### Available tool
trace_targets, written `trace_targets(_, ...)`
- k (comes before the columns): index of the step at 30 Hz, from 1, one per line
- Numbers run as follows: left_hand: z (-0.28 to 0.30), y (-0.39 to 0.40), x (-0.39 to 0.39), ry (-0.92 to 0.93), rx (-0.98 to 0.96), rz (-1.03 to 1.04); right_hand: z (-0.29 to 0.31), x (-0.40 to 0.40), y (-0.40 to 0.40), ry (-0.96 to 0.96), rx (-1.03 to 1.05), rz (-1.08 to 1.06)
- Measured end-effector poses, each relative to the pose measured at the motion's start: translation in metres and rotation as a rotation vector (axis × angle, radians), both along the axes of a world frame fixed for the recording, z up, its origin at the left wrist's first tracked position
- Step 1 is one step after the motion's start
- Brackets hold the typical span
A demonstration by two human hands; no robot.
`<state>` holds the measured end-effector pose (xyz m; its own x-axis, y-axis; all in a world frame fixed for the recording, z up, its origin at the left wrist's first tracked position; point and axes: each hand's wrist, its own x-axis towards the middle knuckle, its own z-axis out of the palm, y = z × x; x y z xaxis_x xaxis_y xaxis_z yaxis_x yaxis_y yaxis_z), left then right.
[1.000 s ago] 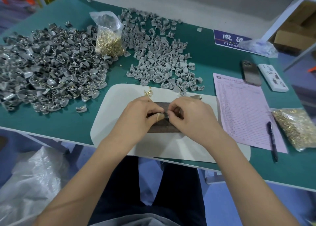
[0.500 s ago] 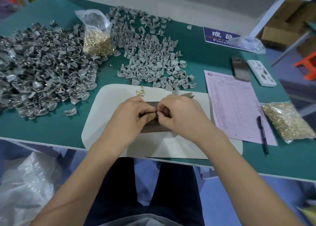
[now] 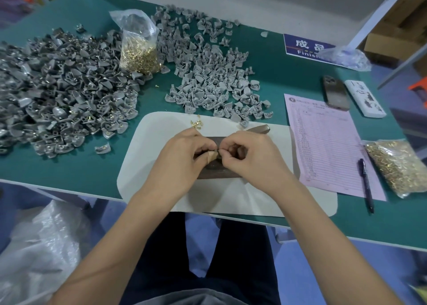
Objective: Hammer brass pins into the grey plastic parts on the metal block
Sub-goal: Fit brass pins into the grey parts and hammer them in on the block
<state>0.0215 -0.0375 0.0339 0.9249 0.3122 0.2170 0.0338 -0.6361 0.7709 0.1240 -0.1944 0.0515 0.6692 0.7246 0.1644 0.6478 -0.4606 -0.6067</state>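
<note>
Metal block (image 3: 216, 169), centre frame on white mat (image 3: 231, 198): left hand (image 3: 182, 157) pinches a grey part (image 3: 211, 157); right hand (image 3: 251, 157) fingers pinched, presumably on a pin, unseen. Risk: pin seated crooked could slip free.

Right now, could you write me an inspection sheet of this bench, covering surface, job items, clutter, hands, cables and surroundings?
Surface: green bench top with white mat.
Job's things: dark metal block under the hands; loose brass pins; two heaps of grey plastic parts; clear bag of brass pins.
Clutter: pink form, black pen, phone.
Grippers: left hand and right hand pinch small pieces together; which pieces is hidden.
Cables: nothing seen.
Surroundings: cardboard boxes.
</note>
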Motion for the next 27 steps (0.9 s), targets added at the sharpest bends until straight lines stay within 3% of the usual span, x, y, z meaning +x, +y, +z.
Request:
trace_targets(12, 0.002, 0.002, 0.001, 0.023, 0.046, 0.011, 0.007, 0.0, 0.001, 0.065, -0.024, -0.055)
trace_targets(15, 0.004, 0.003, 0.003, 0.033, 0.076, 0.002, 0.006, -0.003, -0.005, 0.018, 0.07, -0.07)
trace_targets(17, 0.005, 0.002, 0.003, 0.029, 0.064, 0.003, 0.001, -0.001, -0.02, -0.109, 0.162, -0.232)
trace_targets(18, 0.006, 0.001, 0.003, 0.028, 0.065, 0.002, -0.003, 0.0, -0.028, -0.194, 0.128, -0.353)
trace_targets(20, 0.007, -0.001, 0.001, 0.024, 0.089, 0.006, -0.012, 0.004, -0.044, -0.243, -0.137, -0.525)
trace_targets(22, 0.009, -0.001, 0.0, 0.031, 0.12, 0.004, -0.023, 0.005, -0.051, -0.156, -0.408, -0.496)
trace_targets(27, 0.012, -0.001, 0.0, 0.089, 0.201, -0.003, -0.021, 0.009, -0.051, -0.16, -0.441, -0.478)
